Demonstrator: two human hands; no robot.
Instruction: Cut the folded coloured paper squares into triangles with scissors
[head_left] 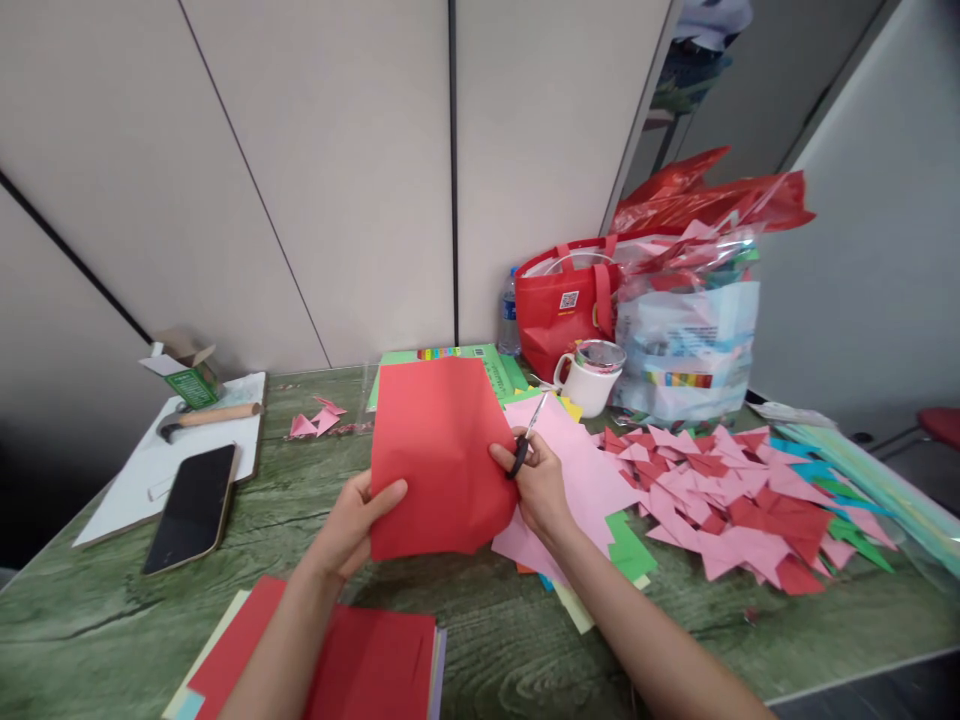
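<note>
A red sheet of paper [442, 450] is held up over the table, tilted toward me. My left hand [352, 525] grips its lower left edge, thumb on the front and fingers behind. At the right edge, my right hand [536, 480] is closed around black-handled scissors [523, 450], their blades pointing up and away. The right fingertips also touch the paper's edge. Behind the sheet lie a green packet [499, 368] and a fan of pink paper [577, 470]. Below my left forearm rests a stack of coloured sheets with red paper [382, 650] on top.
Folded pink and red paper pieces [735, 500] are heaped at right. A white mug [592, 378], red bag [555, 310], full plastic bag [686, 340] and water bottle [509, 315] stand behind. At left are a phone [191, 508], hammer [214, 416] and small green box [191, 380].
</note>
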